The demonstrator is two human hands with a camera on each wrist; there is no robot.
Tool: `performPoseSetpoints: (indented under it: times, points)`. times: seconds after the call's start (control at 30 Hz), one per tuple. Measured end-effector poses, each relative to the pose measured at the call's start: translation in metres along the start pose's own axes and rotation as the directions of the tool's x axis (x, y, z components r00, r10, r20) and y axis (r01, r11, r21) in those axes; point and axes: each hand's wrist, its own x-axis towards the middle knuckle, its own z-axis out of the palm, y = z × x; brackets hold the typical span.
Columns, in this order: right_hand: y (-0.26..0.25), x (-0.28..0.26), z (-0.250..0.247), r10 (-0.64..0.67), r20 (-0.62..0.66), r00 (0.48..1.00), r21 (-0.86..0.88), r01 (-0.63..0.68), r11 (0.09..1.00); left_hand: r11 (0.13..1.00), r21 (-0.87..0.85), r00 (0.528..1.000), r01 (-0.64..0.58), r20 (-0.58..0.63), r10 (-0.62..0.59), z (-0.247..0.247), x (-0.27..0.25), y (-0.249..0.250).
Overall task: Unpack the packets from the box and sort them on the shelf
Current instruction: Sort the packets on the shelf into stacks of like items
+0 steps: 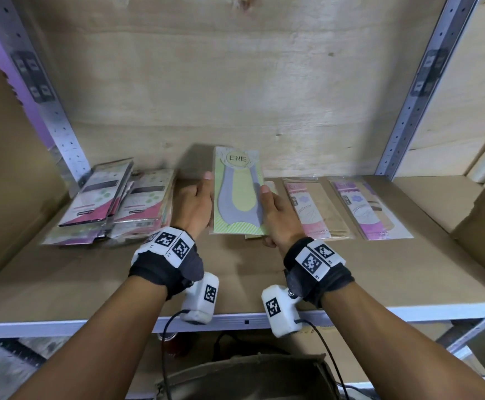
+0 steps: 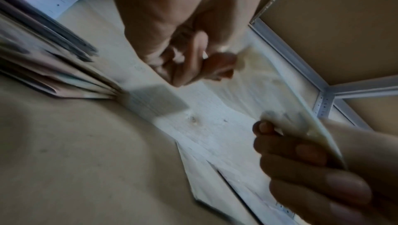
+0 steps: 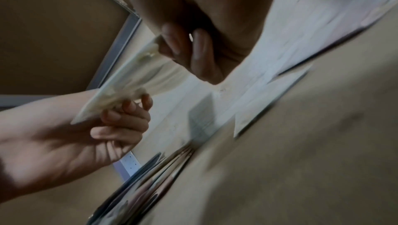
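Observation:
A green-and-yellow packet (image 1: 238, 194), printed ENE with a grey sock shape, stands tilted above the middle of the shelf board (image 1: 235, 278). My left hand (image 1: 195, 203) pinches its left edge and my right hand (image 1: 278, 215) grips its right edge. From below, the left wrist view has the packet (image 2: 280, 92) stretched between my left hand (image 2: 183, 58) and my right hand (image 2: 301, 160). The right wrist view gives the same hold: right hand (image 3: 193, 50), left hand (image 3: 107, 126), packet (image 3: 129, 89). A corner of another packet (image 1: 271, 187) peeks out behind it.
A loose pile of pink-and-black packets (image 1: 114, 203) leans at the shelf's left. A pink-beige packet (image 1: 313, 209) and a purple packet (image 1: 368, 209) lie flat on the right. Metal uprights (image 1: 408, 111) frame the bay. A cardboard box (image 1: 480, 203) stands far right, and a brown container (image 1: 250, 376) sits below the shelf.

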Motion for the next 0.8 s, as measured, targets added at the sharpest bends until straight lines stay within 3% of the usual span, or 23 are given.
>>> performPoseSetpoints:
  times: [0.07,0.17,0.27,0.37,0.47,0.57,0.8]
  points:
    - [-0.001,0.006,-0.003,0.017,-0.005,1.000,-0.044,-0.017,0.999,1.000,0.019,0.990,0.018,0.141,-0.021,-0.004,-0.002,0.001]
    - [0.001,0.017,-0.012,0.043,-0.004,0.999,-0.162,-0.043,0.986,0.998,-0.010,0.926,0.066,0.372,-0.058,-0.007,-0.004,0.006]
    - [0.002,0.028,-0.022,0.069,0.004,0.998,-0.219,-0.066,0.973,0.996,-0.041,0.871,0.085,0.488,-0.054,-0.007,-0.002,0.008]
    - [0.002,0.035,-0.032,0.132,0.054,0.990,-0.260,-0.114,0.959,0.996,-0.020,0.872,0.082,0.485,-0.062,-0.001,0.003,0.007]
    - [0.001,0.039,-0.043,0.200,0.094,0.975,-0.238,-0.173,0.956,0.997,0.010,0.910,0.072,0.409,-0.070,0.011,0.008,0.003]
    - [-0.001,0.043,-0.051,0.199,0.137,0.970,-0.335,-0.144,0.931,0.996,0.042,0.947,0.078,0.310,-0.088,0.025,0.015,0.000]
    - [0.003,0.051,-0.062,0.196,0.020,0.980,-0.588,-0.147,0.796,0.980,0.167,0.929,0.110,0.333,-0.161,0.048,0.020,-0.001]
